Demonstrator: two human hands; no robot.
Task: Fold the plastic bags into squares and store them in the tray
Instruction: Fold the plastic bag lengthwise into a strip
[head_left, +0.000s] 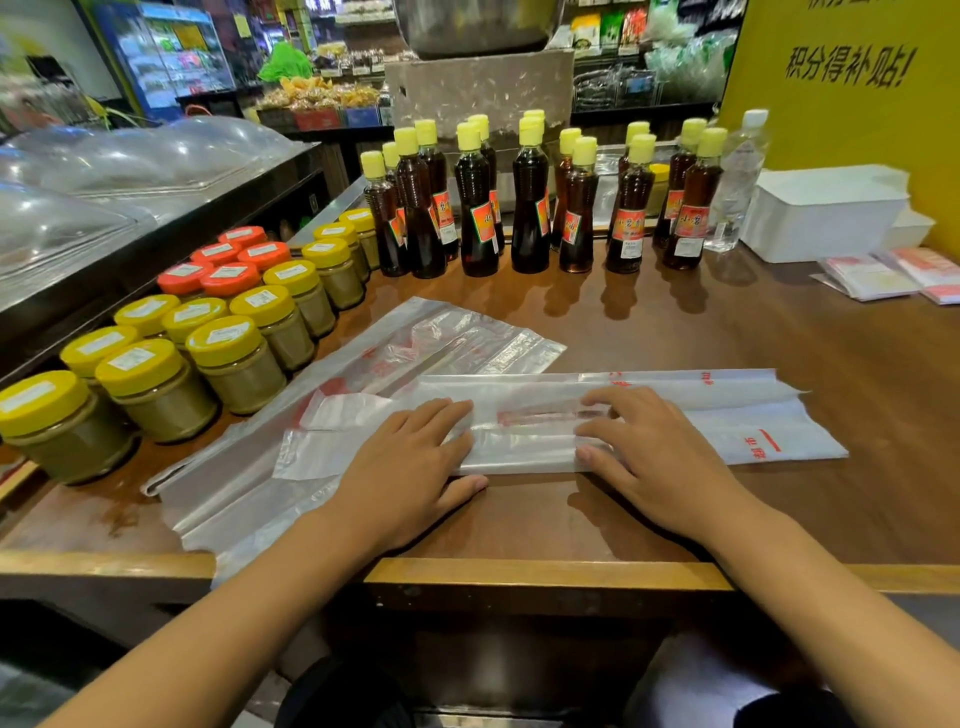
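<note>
**Both hands flat on a half-folded bag**

A clear plastic bag (535, 421) with red print lies folded into a long strip across the wooden bench (675, 332), near its front edge. The left hand (410, 462) and right hand (649, 447) press down on it side by side, fingers straight and spread, gripping nothing. More bags (363, 364) lie beneath and to the left. A white tray (826, 213) sits at the far right, beside dark bottles (530, 208). Yellow-lidded jars (156, 374) stand left.
</note>
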